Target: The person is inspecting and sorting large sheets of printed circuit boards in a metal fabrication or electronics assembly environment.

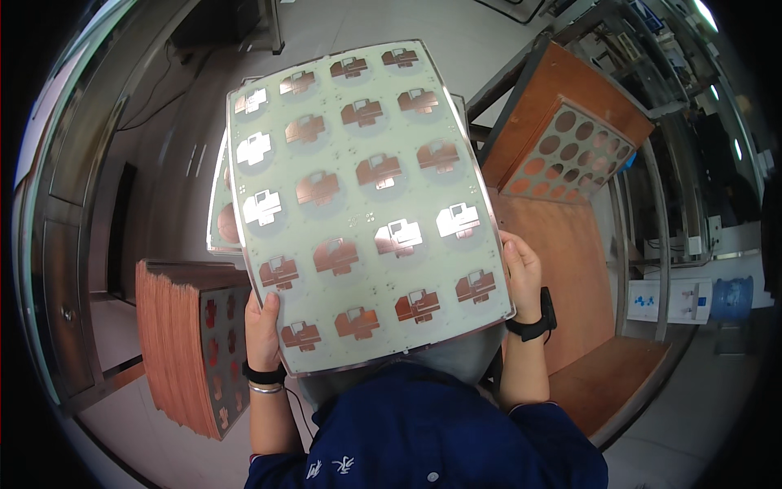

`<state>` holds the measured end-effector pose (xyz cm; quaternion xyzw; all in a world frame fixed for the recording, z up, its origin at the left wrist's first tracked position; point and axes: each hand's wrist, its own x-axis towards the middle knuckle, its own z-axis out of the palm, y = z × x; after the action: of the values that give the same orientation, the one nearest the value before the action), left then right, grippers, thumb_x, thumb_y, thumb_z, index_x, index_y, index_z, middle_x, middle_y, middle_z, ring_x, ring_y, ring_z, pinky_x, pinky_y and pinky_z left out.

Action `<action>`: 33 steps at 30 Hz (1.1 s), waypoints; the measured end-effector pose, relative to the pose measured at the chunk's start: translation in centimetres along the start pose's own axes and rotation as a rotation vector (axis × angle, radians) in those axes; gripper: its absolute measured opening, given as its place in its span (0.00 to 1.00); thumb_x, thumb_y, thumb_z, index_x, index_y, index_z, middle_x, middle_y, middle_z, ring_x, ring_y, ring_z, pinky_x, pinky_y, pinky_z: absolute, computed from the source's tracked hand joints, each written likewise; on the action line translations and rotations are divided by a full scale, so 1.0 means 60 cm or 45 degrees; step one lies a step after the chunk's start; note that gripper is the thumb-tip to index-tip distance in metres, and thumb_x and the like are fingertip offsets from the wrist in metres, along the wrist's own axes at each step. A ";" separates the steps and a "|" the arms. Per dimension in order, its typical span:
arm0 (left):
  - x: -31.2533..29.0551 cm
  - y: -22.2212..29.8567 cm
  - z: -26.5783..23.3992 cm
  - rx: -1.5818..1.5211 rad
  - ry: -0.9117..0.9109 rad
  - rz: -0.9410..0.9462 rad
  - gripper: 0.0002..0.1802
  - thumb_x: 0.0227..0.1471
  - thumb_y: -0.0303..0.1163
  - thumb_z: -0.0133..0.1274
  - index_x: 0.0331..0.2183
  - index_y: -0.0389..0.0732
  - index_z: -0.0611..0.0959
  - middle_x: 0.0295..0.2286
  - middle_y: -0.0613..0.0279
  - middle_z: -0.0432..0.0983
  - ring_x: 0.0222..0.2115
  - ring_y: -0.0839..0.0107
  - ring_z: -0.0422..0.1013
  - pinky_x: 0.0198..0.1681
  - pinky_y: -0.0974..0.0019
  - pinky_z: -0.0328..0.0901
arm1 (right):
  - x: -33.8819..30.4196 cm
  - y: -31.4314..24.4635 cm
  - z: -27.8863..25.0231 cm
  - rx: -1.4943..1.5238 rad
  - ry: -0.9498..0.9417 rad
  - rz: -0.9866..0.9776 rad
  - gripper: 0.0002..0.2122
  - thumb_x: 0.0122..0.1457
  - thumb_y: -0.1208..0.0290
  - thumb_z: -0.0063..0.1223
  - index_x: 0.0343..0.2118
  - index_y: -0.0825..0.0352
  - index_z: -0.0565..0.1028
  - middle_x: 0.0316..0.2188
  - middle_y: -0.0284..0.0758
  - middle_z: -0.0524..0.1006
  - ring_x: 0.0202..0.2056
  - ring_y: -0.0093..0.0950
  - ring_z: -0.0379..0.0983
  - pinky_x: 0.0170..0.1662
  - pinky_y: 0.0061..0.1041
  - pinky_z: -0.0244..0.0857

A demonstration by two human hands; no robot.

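Observation:
A large pale-green circuit board panel (350, 208) with rows of copper-coloured shapes is held up in front of me, tilted so that some shapes shine white with reflected light. My left hand (263, 330) is closed on its lower left edge, the thumb lying on the face. On the right edge, low down, my right hand (523, 269) grips the same panel; most of its fingers are behind it. Part of another similar panel (217, 224) shows behind the held one on the left, largely hidden.
To the left stands a thick stack of copper-edged panels (175, 342). A wooden rack (562, 253) on the right has a panel with copper discs (570, 155) leaning on its back board. Farther right are metal shelving (664, 179) and a blue water bottle (731, 298).

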<state>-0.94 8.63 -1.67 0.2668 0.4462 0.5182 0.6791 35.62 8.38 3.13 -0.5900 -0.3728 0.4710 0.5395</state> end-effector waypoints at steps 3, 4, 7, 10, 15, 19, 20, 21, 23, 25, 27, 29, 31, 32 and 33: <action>0.001 0.004 0.005 0.015 -0.013 0.039 0.25 0.54 0.40 0.50 0.48 0.33 0.67 0.43 0.59 0.70 0.42 0.73 0.67 0.46 0.69 0.61 | -0.002 -0.002 -0.004 -0.001 0.008 -0.002 0.13 0.62 0.71 0.41 0.43 0.74 0.72 0.33 0.32 0.76 0.33 0.16 0.69 0.37 0.15 0.64; 0.000 0.006 0.008 0.019 -0.019 0.059 0.26 0.54 0.41 0.51 0.47 0.33 0.67 0.43 0.59 0.70 0.42 0.73 0.67 0.46 0.69 0.62 | -0.004 -0.003 -0.007 0.003 0.007 0.003 0.12 0.62 0.72 0.41 0.43 0.74 0.72 0.33 0.32 0.76 0.33 0.16 0.69 0.37 0.15 0.63; 0.001 0.008 0.003 0.042 -0.028 0.086 0.25 0.53 0.42 0.52 0.47 0.34 0.68 0.42 0.59 0.71 0.41 0.73 0.67 0.45 0.68 0.62 | 0.000 0.001 -0.007 -0.027 0.029 0.014 0.10 0.60 0.74 0.44 0.41 0.73 0.73 0.32 0.31 0.75 0.32 0.16 0.69 0.37 0.15 0.62; 0.000 0.006 -0.004 0.036 -0.024 0.116 0.26 0.52 0.43 0.53 0.46 0.35 0.69 0.41 0.60 0.71 0.41 0.73 0.67 0.45 0.68 0.62 | 0.000 -0.001 -0.004 -0.117 0.065 -0.022 0.09 0.59 0.74 0.46 0.38 0.73 0.74 0.30 0.30 0.75 0.31 0.15 0.68 0.36 0.15 0.61; -0.005 0.007 -0.007 0.119 -0.042 0.155 0.28 0.51 0.46 0.53 0.45 0.34 0.70 0.40 0.59 0.72 0.41 0.72 0.67 0.46 0.68 0.61 | -0.005 0.004 -0.005 -0.040 0.061 -0.043 0.08 0.58 0.75 0.48 0.36 0.74 0.75 0.29 0.29 0.75 0.29 0.15 0.67 0.34 0.14 0.61; -0.010 0.013 -0.004 0.096 -0.068 0.158 0.31 0.50 0.45 0.54 0.49 0.34 0.67 0.43 0.58 0.70 0.42 0.70 0.67 0.46 0.67 0.62 | -0.010 0.008 -0.007 0.082 0.084 0.023 0.07 0.58 0.75 0.49 0.35 0.73 0.75 0.28 0.29 0.75 0.29 0.15 0.68 0.35 0.15 0.62; -0.009 0.012 -0.007 0.110 -0.073 0.154 0.32 0.50 0.45 0.54 0.49 0.34 0.67 0.43 0.58 0.70 0.43 0.69 0.67 0.47 0.67 0.61 | -0.010 0.006 -0.005 0.090 0.094 0.012 0.07 0.58 0.75 0.49 0.35 0.73 0.75 0.29 0.30 0.75 0.30 0.16 0.68 0.36 0.15 0.62; -0.009 0.010 -0.011 0.130 -0.068 0.167 0.32 0.50 0.46 0.54 0.49 0.34 0.67 0.44 0.58 0.70 0.44 0.69 0.67 0.47 0.66 0.61 | -0.011 0.006 -0.006 0.099 0.103 0.002 0.07 0.58 0.75 0.49 0.35 0.73 0.75 0.30 0.30 0.76 0.31 0.16 0.69 0.36 0.15 0.63; -0.011 0.016 -0.010 0.078 -0.083 0.156 0.30 0.51 0.42 0.54 0.49 0.33 0.68 0.43 0.59 0.70 0.43 0.71 0.67 0.48 0.67 0.61 | -0.012 0.010 -0.011 0.144 0.084 0.001 0.06 0.57 0.76 0.50 0.35 0.72 0.75 0.31 0.31 0.76 0.32 0.17 0.69 0.39 0.17 0.63; -0.012 0.026 -0.006 0.062 -0.111 0.166 0.28 0.51 0.42 0.54 0.48 0.33 0.69 0.42 0.60 0.71 0.42 0.71 0.67 0.47 0.67 0.61 | -0.013 0.011 -0.013 0.202 0.063 0.006 0.05 0.56 0.77 0.50 0.34 0.71 0.75 0.32 0.31 0.76 0.33 0.17 0.69 0.41 0.18 0.62; -0.012 0.030 -0.005 0.043 -0.140 0.168 0.26 0.51 0.41 0.53 0.46 0.33 0.70 0.41 0.61 0.72 0.41 0.72 0.68 0.46 0.67 0.62 | -0.016 0.020 -0.025 0.254 0.048 0.050 0.05 0.55 0.77 0.50 0.33 0.71 0.75 0.31 0.31 0.76 0.34 0.18 0.69 0.42 0.19 0.62; -0.011 0.031 -0.006 0.046 -0.123 0.173 0.23 0.52 0.40 0.53 0.44 0.34 0.72 0.39 0.62 0.73 0.39 0.72 0.69 0.44 0.68 0.63 | -0.017 0.026 -0.033 0.362 -0.035 0.090 0.06 0.56 0.76 0.50 0.35 0.70 0.74 0.31 0.31 0.76 0.33 0.18 0.70 0.42 0.19 0.62; -0.007 0.031 -0.009 0.037 -0.175 0.164 0.25 0.52 0.39 0.53 0.47 0.33 0.70 0.40 0.61 0.72 0.40 0.72 0.68 0.46 0.68 0.62 | -0.020 0.025 -0.036 0.502 -0.123 0.095 0.07 0.56 0.75 0.50 0.37 0.69 0.72 0.34 0.31 0.75 0.35 0.19 0.69 0.43 0.19 0.62; -0.004 0.033 -0.004 0.008 -0.164 0.170 0.26 0.52 0.39 0.53 0.48 0.32 0.69 0.41 0.61 0.72 0.41 0.73 0.68 0.46 0.68 0.62 | -0.022 0.025 -0.038 0.636 -0.211 0.110 0.08 0.56 0.74 0.50 0.39 0.69 0.71 0.36 0.31 0.74 0.37 0.20 0.69 0.44 0.20 0.62; 0.000 0.034 0.000 -0.018 -0.159 0.170 0.28 0.52 0.39 0.53 0.49 0.32 0.68 0.42 0.60 0.71 0.42 0.73 0.67 0.47 0.68 0.61 | -0.022 0.015 -0.027 0.643 -0.192 0.097 0.08 0.56 0.74 0.50 0.39 0.69 0.71 0.36 0.31 0.74 0.37 0.20 0.69 0.44 0.20 0.62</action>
<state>-1.90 9.29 0.03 0.3229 0.3805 0.5477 0.6715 36.74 6.52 2.42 -0.4136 -0.2600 0.6118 0.6221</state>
